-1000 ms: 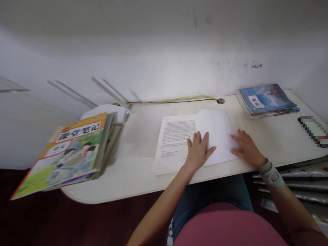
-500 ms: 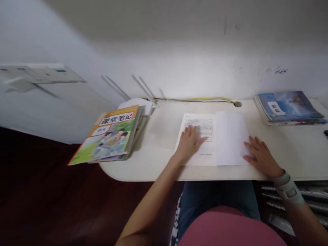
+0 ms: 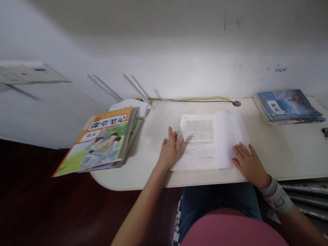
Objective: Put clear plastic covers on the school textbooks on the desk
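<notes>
An open book (image 3: 197,136) lies on the white desk in front of me, printed text on its left page and a blank right page (image 3: 227,133). My left hand (image 3: 171,148) is at the left page's outer edge, its fingers apart and nothing held. Whether it touches the paper I cannot tell. On the lower right of the blank page rests my right hand (image 3: 249,162), spread flat, with a grey band (image 3: 276,194) around the wrist.
At the left, a stack of books (image 3: 99,140) overhangs the desk edge beside a white router (image 3: 128,106) with antennas. More books (image 3: 289,106) lie at the back right. A yellow cable (image 3: 202,98) runs along the wall into a desk hole (image 3: 236,103).
My left hand has slid left off the printed text to the page's edge. My right hand has moved left, further onto the blank page. The view has shifted slightly.
</notes>
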`<state>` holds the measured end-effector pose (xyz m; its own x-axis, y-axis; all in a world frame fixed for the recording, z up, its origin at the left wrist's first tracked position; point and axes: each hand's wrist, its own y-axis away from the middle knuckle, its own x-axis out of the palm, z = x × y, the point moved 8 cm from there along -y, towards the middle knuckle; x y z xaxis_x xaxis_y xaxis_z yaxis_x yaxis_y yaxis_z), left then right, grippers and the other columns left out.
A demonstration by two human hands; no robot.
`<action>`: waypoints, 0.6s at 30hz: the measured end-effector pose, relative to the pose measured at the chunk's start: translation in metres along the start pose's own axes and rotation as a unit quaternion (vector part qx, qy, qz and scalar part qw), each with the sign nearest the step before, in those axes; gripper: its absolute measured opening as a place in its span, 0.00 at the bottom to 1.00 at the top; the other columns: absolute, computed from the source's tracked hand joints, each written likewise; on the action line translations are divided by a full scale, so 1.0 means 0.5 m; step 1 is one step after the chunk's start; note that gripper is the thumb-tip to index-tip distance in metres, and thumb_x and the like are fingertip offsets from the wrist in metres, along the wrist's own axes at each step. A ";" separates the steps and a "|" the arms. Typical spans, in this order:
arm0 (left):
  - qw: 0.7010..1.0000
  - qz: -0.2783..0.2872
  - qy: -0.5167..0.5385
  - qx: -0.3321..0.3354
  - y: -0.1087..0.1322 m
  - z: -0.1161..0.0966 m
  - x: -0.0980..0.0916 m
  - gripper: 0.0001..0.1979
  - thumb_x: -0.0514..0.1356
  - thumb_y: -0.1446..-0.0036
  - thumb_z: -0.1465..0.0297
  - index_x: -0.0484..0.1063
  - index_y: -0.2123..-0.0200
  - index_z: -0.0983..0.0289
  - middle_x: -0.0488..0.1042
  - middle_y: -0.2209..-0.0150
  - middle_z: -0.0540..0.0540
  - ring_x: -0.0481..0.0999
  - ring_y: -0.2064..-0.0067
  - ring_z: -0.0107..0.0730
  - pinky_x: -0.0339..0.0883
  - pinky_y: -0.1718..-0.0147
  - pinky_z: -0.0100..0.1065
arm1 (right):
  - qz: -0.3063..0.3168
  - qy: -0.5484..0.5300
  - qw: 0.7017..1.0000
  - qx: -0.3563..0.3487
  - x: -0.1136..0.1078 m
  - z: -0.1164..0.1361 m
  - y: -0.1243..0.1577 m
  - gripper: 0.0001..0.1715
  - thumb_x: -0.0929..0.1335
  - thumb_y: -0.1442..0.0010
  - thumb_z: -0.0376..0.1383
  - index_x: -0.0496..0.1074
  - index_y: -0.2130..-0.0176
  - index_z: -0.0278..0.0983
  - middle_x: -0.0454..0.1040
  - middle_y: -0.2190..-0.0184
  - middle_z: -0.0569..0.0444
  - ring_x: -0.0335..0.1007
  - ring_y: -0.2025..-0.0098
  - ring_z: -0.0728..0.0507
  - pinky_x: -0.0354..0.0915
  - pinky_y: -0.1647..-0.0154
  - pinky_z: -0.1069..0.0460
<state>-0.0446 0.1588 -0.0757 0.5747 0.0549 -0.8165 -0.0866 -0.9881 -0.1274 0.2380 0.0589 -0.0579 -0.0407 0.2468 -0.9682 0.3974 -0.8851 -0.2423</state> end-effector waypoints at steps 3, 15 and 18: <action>0.995 0.003 -0.101 0.003 0.001 -0.013 -0.004 0.37 0.41 0.37 0.57 0.29 0.34 0.72 0.62 0.42 0.74 0.63 0.40 0.50 0.45 0.42 0.60 | 0.007 0.009 1.000 0.016 -0.005 -0.010 0.006 0.26 0.56 0.34 0.40 0.65 0.45 0.26 0.69 0.47 0.37 0.60 0.41 0.35 0.49 0.40 0.36; 0.968 0.027 -0.247 0.023 0.006 -0.036 0.011 0.37 0.34 0.38 0.54 0.51 0.39 0.79 0.57 0.39 0.75 0.58 0.38 0.52 0.46 0.42 0.58 | 0.035 0.026 0.997 0.064 -0.016 -0.023 0.006 0.27 0.58 0.35 0.41 0.66 0.46 0.23 0.68 0.46 0.35 0.59 0.40 0.35 0.47 0.39 0.36; 0.968 0.026 -0.248 0.019 0.003 -0.030 0.012 0.36 0.35 0.38 0.55 0.54 0.40 0.79 0.58 0.40 0.74 0.58 0.38 0.52 0.46 0.41 0.56 | 0.033 0.027 0.996 0.074 -0.018 -0.026 0.008 0.26 0.58 0.35 0.40 0.67 0.47 0.24 0.68 0.46 0.36 0.59 0.40 0.35 0.47 0.38 0.36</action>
<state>-0.0293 0.1553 -0.0725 0.1076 0.0778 -0.9911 -0.1402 -0.9858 -0.0926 0.2520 0.0582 -0.0494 0.0328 0.2027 -0.9787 0.2573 -0.9479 -0.1877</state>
